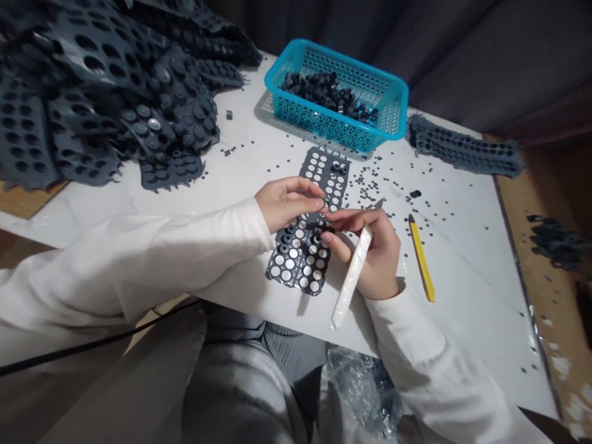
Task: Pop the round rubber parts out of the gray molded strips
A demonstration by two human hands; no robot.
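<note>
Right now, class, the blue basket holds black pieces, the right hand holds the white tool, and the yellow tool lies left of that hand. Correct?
No: in the head view, the yellow tool lies to the right of the right hand. That hand holds the white tool; the blue basket holds black pieces.

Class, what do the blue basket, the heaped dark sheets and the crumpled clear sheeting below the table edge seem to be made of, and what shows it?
Blue basket: probably molded plastic, lightly glossy; evenly pierced walls, smooth rim.
Heaped dark sheets: likely rubber or soft plastic, satin; they drape and have ragged edges.
Crumpled clear sheeting: apparently thin plastic film, shiny; see-through, sharply creased.
</note>
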